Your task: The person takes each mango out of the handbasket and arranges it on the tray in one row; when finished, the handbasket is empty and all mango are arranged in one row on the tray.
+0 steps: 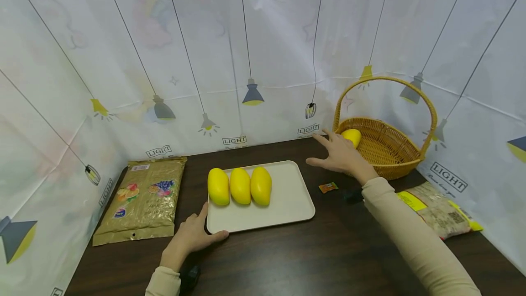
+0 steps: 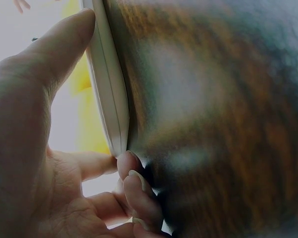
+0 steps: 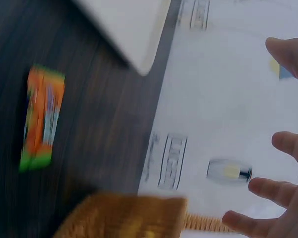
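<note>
My left hand (image 1: pixel 193 233) holds the near-left corner of a white tray (image 1: pixel 287 195), its thumb along the front rim. In the left wrist view the thumb lies at the tray's rim (image 2: pixel 107 74) and the other fingers bend at the corner. On the tray's left half, three yellow mangoes (image 1: pixel 240 186) stand in a row. My right hand (image 1: pixel 340 153) is spread in the air with nothing between its fingers, just left of a wicker basket (image 1: pixel 384 143). Another mango (image 1: pixel 352 136) lies at the basket's left side, partly hidden by the hand.
A gold fruit-print bag (image 1: pixel 144 200) lies flat left of the tray. One small orange-and-green wrapped candy (image 1: pixel 328 187) lies between tray and basket. A clear and yellow packet (image 1: pixel 437 209) sits right, beyond my right forearm. The basket's tall handle (image 1: pixel 386 78) arches before the printed backdrop.
</note>
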`<state>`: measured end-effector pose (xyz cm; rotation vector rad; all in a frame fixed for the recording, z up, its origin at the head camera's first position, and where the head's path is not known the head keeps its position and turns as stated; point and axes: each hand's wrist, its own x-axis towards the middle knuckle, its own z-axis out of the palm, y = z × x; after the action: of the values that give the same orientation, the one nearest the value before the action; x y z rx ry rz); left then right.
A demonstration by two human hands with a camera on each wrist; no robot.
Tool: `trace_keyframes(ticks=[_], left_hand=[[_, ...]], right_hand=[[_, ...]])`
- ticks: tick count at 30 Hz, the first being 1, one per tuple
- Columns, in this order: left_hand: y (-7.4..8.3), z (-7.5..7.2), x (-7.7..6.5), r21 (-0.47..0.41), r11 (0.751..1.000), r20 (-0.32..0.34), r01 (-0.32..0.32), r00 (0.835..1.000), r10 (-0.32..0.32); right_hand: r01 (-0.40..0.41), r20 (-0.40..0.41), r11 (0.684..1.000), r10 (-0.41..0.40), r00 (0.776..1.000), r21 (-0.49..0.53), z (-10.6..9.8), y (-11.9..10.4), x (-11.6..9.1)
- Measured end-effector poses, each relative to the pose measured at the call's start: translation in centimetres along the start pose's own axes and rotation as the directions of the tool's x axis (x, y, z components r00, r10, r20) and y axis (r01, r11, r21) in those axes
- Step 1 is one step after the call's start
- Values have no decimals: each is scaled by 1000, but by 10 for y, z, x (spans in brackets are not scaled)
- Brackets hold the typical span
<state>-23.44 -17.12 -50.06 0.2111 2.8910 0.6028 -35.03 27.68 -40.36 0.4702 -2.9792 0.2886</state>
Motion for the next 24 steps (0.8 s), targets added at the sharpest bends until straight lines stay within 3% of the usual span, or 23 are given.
trace_keyframes(ticks=[8,14,24], left_hand=[[0,-1,-1,-4,1000,-5,-1,1000,1],[0,-1,-2,-17,1000,-4,4,1000,-4],[1,-2,-2,-14,1000,13,19,1000,-18]], right_hand=[[-116,26,991,118,993,-68,-10,40,-8],[-166,14,985,166,986,-38,-6,64,-7],[-256,92,967,255,962,-7,-2,93,1]])
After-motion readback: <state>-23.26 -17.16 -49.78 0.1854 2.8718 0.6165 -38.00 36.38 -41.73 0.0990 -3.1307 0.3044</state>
